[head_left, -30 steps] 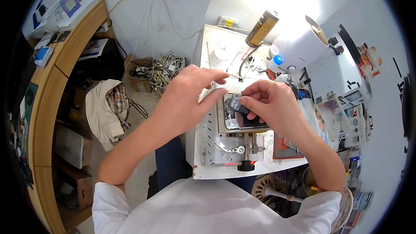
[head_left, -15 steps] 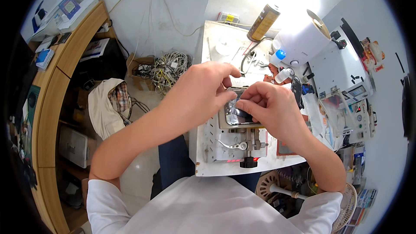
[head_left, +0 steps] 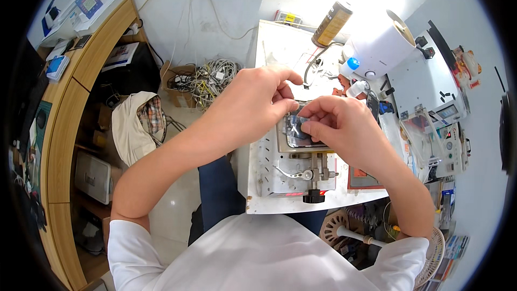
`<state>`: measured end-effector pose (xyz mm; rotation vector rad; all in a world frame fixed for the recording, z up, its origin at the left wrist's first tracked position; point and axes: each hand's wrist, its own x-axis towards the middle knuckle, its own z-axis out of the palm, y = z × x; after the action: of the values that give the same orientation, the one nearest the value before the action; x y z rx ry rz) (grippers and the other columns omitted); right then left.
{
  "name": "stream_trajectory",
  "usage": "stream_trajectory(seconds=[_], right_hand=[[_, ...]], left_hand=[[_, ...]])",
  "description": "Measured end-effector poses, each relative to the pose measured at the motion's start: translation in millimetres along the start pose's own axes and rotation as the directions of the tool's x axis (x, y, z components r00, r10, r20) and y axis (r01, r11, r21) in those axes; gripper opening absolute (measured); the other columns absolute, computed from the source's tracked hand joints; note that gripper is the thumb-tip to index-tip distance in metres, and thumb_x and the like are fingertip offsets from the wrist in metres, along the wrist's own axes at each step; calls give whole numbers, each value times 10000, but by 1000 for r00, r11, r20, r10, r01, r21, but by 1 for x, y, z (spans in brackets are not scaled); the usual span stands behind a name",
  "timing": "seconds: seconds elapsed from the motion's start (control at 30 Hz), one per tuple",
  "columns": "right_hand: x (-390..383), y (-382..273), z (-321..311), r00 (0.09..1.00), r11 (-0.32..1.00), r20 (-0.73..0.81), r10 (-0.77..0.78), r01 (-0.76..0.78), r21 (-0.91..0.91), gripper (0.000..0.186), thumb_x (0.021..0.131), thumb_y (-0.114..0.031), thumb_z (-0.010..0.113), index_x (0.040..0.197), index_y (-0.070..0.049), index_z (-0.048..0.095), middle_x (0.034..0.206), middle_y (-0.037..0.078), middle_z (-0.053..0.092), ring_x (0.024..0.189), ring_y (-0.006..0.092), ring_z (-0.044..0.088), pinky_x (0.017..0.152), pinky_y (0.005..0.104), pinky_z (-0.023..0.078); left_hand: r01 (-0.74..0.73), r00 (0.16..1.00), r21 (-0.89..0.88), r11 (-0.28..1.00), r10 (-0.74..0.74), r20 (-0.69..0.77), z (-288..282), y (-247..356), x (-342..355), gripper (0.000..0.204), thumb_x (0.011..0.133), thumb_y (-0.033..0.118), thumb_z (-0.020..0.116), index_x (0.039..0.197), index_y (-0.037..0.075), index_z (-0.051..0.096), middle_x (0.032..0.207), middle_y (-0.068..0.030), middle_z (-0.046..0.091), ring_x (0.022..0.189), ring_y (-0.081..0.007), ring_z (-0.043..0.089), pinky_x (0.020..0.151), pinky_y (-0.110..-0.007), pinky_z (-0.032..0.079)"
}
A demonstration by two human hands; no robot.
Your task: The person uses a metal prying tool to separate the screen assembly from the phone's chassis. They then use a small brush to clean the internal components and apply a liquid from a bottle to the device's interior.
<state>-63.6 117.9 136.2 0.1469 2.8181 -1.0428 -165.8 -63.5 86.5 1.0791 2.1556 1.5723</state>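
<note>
A phone-sized dark glossy panel (head_left: 293, 136) with a pale rim lies on a metal clamping fixture (head_left: 269, 175) at the table's front. My left hand (head_left: 266, 94) is over the panel's far left corner, index finger stretched out and apart from the thumb, other fingers curled. The thumb tip is close to the panel's far edge. My right hand (head_left: 342, 121) is above the panel's right part, thumb and index finger pinched low over its surface. Whatever the pinch holds is too small or hidden to name. The fixture has a silver lever (head_left: 293, 174) and a black knob (head_left: 313, 196).
A spray can (head_left: 332, 24), a white cylindrical appliance (head_left: 379, 43) and a blue-capped bottle (head_left: 350, 66) stand at the back. Grey machines (head_left: 425, 81) line the right. Tangled cables (head_left: 212, 81) and a cloth-draped bag (head_left: 134, 129) are on the left, beside a wooden desk (head_left: 62, 145).
The view has shifted slightly, so the table sits a little higher and to the right. Both hands stay over the panel, with my right thumb and index finger still together.
</note>
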Motion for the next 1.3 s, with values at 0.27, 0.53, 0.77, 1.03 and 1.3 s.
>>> stream_trajectory(seconds=[0.27, 0.53, 0.77, 1.03, 1.3], right_hand=[[3, -11, 3, 1000, 986, -3, 20, -20, -167, 169, 921, -114, 709, 1022, 15, 750, 822, 100, 748, 748, 165, 706, 703, 317, 560], [5, -22, 1, 998, 939, 27, 48, -36, -343, 218, 904, -169, 719, 971, 35, 759, 755, 146, 731, 651, 194, 688, 662, 340, 544], [6, -37, -7, 985, 917, 109, 131, -78, -392, 287, 937, -250, 689, 977, 23, 767, 840, 189, 756, 816, 323, 754, 786, 407, 589], [-1, -21, 8, 999, 973, -36, -16, 7, -229, 242, 923, -187, 703, 991, 40, 750, 888, 181, 764, 793, 305, 747, 759, 398, 579], [5, -31, 2, 997, 947, 26, 71, -60, -317, 206, 916, -149, 712, 989, 41, 745, 797, 137, 734, 719, 235, 696, 699, 365, 550]], left_hand=[[53, 998, 152, 987, -49, -30, -10, 1, -15, 246, 932, 125, 749, 1110, -36, 694, 842, -62, 710, 733, -110, 655, 677, -278, 535], [309, 934, -88, 947, -285, 217, -10, -12, -29, 276, 977, 244, 751, 934, -20, 684, 764, -11, 672, 675, -67, 612, 603, -240, 491], [340, 919, -59, 939, -317, 235, -12, -13, -24, 267, 962, 245, 770, 956, -4, 676, 769, 15, 648, 668, -39, 567, 576, -217, 455], [12, 1000, 29, 1000, -12, -3, -5, -21, -27, 207, 922, 156, 770, 1011, -14, 692, 842, -25, 663, 733, -92, 585, 675, -269, 492], [-16, 1000, 138, 990, 15, 8, -7, -12, -23, 253, 888, 160, 767, 1030, -47, 736, 822, -94, 692, 729, -169, 632, 706, -326, 530]])
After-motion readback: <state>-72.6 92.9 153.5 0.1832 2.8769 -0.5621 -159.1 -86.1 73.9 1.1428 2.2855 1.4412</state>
